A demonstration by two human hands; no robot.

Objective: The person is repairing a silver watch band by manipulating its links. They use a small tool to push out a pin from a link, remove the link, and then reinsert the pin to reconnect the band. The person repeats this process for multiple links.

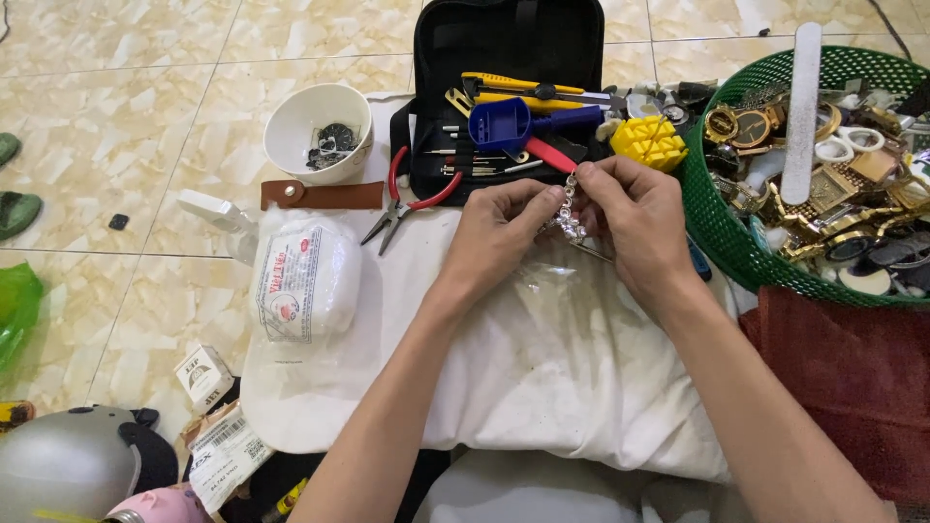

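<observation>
Bracelet: I hold a silver metal watch bracelet (567, 213) at the centre of the frame, above the white cloth (542, 358) on my lap.
Left hand: my left hand (499, 232) pinches the lower links between thumb and fingers.
Right hand: my right hand (635, 218) grips the upper end, fingertips closed on it.
Slip risk: the links are small and smooth; I judge a loose pinch could let the bracelet drop onto the cloth or roll to the tiled floor (116, 126).
Lost parts: a freed pin could vanish in the cloth's folds.
Crowding: the green basket of watches (717, 232) at right and the red-handled pliers (407, 199) sit near; a wide elbow could knock them.
</observation>
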